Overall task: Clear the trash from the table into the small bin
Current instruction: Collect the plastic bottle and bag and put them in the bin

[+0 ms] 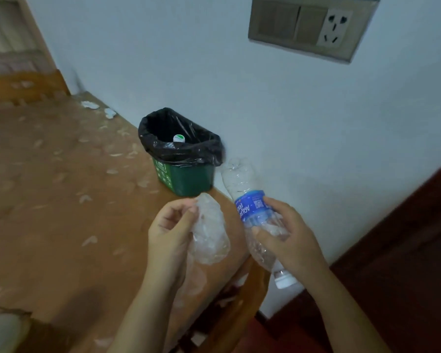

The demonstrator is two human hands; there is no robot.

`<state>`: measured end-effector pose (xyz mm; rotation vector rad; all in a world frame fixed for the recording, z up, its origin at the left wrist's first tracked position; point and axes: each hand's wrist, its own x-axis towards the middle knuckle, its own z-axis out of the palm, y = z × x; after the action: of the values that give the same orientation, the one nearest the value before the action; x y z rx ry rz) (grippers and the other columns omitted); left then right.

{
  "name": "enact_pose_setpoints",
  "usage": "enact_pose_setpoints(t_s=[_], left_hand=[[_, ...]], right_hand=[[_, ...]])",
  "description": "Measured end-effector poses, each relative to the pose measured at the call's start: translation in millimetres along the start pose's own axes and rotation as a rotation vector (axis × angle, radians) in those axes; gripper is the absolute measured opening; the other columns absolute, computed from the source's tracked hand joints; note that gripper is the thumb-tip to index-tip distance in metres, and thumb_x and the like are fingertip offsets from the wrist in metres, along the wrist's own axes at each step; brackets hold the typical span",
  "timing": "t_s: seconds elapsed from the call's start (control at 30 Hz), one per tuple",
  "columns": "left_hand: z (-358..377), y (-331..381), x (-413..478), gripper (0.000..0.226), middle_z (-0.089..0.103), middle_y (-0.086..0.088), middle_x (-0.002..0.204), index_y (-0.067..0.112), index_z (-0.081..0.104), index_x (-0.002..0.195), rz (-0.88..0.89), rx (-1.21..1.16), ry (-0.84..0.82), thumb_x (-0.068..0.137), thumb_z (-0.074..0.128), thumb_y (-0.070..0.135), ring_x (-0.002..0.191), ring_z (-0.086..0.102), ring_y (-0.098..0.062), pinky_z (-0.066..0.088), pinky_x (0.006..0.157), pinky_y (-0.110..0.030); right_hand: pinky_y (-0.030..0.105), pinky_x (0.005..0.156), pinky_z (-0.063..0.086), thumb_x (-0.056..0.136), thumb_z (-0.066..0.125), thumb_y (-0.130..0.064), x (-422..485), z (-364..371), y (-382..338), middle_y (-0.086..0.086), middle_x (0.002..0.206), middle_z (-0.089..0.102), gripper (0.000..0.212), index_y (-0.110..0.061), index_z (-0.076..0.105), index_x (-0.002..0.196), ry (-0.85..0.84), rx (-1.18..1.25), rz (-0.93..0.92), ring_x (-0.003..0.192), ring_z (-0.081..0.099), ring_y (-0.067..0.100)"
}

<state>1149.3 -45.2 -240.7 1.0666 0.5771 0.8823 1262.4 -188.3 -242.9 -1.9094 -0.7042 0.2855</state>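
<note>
Head view: your left hand (173, 225) is pinching a crumpled plastic wrap (209, 233); your right hand (285, 235) is grasping an empty bottle (252, 207), both near the small bin (181, 159) on the bench (49, 200). Risk, as judged: the long bottle is likely catching the loose liner and tipping the bin off the edge.

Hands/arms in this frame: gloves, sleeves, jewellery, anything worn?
Nothing worn that shows. The left hand and right hand are bare, with no gloves, rings or watch visible. Both forearms are bare down to the bottom edge of the picture, with no sleeve in view. No markings or straps visible.
</note>
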Motion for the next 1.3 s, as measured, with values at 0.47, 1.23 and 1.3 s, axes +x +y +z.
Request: enact_pose_setpoints(t_s=[0.47,1.23,1.3], left_hand=[[27,2,96,0.02,0.06,-0.002,0.07,0.01,0.062,0.075,0.069,-0.023,0.329,0.084,0.053,-0.006,0.061,0.053,-0.012,0.046,0.054,-0.021],[8,-1,145,0.023,0.061,0.0,0.066,0.013,0.066,0.072,0.079,0.029,0.539,0.084,0.056,-0.004,0.054,0.053,-0.008,0.044,0.046,-0.016],[4,-1,149,0.022,0.06,-0.003,0.069,0.013,0.066,0.072,0.066,0.013,0.526,0.084,0.055,-0.003,0.057,0.052,-0.011,0.044,0.049,-0.019]], right_hand=[[-0.001,0.064,0.036,0.075,0.072,-0.018,211,35,-9,0.0,0.116,0.054,0.051,-0.023,0.051,0.122,-0.243,-0.056,-0.252,0.099,0.053,0.013],[0.024,0.082,0.039,0.083,0.063,-0.034,351,126,-39,0.007,0.129,0.051,0.049,-0.022,0.048,0.128,-0.531,-0.228,-0.268,0.109,0.049,0.019],[0.026,0.086,0.035,0.083,0.063,-0.036,345,123,-37,0.006,0.129,0.05,0.049,-0.022,0.048,0.128,-0.502,-0.241,-0.29,0.116,0.047,0.021]])
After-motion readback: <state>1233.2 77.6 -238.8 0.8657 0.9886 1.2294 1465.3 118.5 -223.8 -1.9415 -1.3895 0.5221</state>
